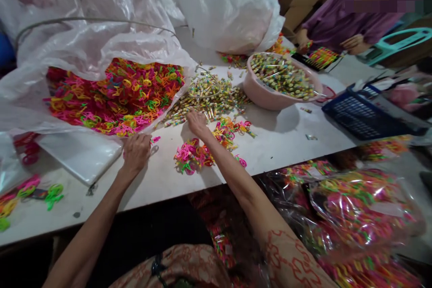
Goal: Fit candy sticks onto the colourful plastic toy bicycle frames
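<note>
My left hand (pixel 136 151) rests knuckles-up on the white table (pixel 286 139), at the mouth of a big clear bag of neon plastic rings (pixel 118 94); its fingers curl down near a pink ring, and what they hold is hidden. My right hand (pixel 196 123) reaches forward into a loose heap of small yellow-wrapped tubes (pixel 205 96), fingers closed over some of them. A small pile of coloured rings (pixel 193 155) lies just left of my right forearm, another (pixel 232 128) to its right.
A pink basin (pixel 270 94) full of tubes stands to the right, a blue basket (pixel 364 114) beyond it. Clear sacks sit at the back. Another person in purple works at the far right. Filled bags of rings (pixel 357 211) lie below the table edge.
</note>
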Tool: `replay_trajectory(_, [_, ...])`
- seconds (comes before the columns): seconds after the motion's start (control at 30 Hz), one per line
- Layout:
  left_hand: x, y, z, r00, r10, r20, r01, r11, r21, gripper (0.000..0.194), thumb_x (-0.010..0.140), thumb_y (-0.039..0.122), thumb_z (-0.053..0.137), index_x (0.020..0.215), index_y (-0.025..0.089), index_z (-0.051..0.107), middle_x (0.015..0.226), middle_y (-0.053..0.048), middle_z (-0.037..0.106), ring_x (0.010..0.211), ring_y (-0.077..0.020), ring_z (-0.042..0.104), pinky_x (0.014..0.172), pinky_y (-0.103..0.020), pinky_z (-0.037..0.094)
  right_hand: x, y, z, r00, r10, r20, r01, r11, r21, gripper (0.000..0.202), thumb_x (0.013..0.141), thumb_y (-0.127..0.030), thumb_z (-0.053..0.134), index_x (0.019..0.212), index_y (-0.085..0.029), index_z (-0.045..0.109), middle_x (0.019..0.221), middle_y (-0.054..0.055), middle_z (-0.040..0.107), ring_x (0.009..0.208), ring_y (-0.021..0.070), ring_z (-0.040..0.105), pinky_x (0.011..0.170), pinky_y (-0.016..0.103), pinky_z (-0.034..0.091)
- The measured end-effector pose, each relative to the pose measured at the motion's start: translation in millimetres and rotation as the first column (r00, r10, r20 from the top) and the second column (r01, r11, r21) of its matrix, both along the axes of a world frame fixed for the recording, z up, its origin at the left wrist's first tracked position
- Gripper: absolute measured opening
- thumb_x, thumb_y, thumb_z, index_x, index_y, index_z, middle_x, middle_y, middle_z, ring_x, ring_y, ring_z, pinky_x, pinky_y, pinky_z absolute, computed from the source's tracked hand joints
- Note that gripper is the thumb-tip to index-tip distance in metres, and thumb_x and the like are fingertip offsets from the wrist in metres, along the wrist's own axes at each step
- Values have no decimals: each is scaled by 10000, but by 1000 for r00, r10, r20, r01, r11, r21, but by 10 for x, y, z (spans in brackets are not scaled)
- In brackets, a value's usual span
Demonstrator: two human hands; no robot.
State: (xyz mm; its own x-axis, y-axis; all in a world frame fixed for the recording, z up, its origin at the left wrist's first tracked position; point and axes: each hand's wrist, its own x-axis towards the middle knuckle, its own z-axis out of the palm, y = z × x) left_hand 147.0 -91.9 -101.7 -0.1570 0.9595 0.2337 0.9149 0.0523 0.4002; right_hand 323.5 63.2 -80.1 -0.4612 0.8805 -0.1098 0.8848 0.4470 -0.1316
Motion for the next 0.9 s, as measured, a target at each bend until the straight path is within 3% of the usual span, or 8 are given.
replay_trajectory(0.07, [39,-46,16,903,126,412,-172,982,76,166,757,247,575,882,171,654,851,-87,695,855,-236,629,808,-380,472,-17,77,-48,1000,-12,21,12,1000,15,430,834,3,339,1081,-83,680,1152,246,632,1060,308,600,848,418,454])
replay_trajectory(0.17, [128,-114,80,395,180,901,-278,958,-70,295,677,389,676,855,157,632,741,-42,688,675,-167,634,602,-269,489,69,102,-46,999,44,-29,-41,995,89,401,817,-5,366,1064,-80,673,1116,242,642,1118,309,553,941,458,394])
replay_trajectory(0.23, [186,-166,136,96,185,978,-193,967,-164,332,622,389,729,815,135,639,735,-49,700,634,-142,636,540,-227,488,137,40,3,988,50,-144,-27,988,155,359,811,-29,387,1033,-104,658,1089,202,650,1101,283,545,971,450,364])
replay_trajectory(0.3, [239,-226,187,-51,206,977,-120,970,-211,318,567,328,777,770,118,651,737,-57,710,610,-128,638,517,-211,499,188,-106,74,931,11,-365,33,993,116,272,812,-97,434,989,-132,637,981,141,666,971,241,573,912,410,402])
replay_trajectory(0.4, [325,-317,251,-135,230,964,-74,968,-242,294,519,259,810,722,110,659,686,-52,704,572,-126,632,473,-198,499,233,-472,179,667,-70,-742,-117,973,-197,160,801,-263,539,891,-161,623,777,38,638,725,161,559,710,305,455])
replay_trajectory(0.5, [436,-394,311,-186,238,953,-32,968,-248,293,517,246,822,722,107,667,670,-45,696,563,-119,621,452,-185,491,263,-872,233,454,-278,-847,-399,786,-472,240,746,-377,635,830,-153,652,634,-16,585,558,101,500,534,230,398])
replay_trajectory(0.63, [583,-464,393,-235,229,945,0,972,-235,330,480,227,853,721,117,656,640,-4,671,538,-105,602,462,-195,509,293,-1165,228,356,-502,-788,-497,612,-615,236,667,-330,705,810,-142,696,547,-44,567,491,66,474,486,198,352])
replay_trajectory(0.9, [720,-531,425,-259,231,938,109,972,-209,382,499,279,873,754,123,635,657,-11,677,545,-125,625,467,-220,536,388,-1170,194,280,-669,-689,-572,460,-679,266,545,-290,827,731,-152,697,582,-24,656,491,79,561,526,215,464])
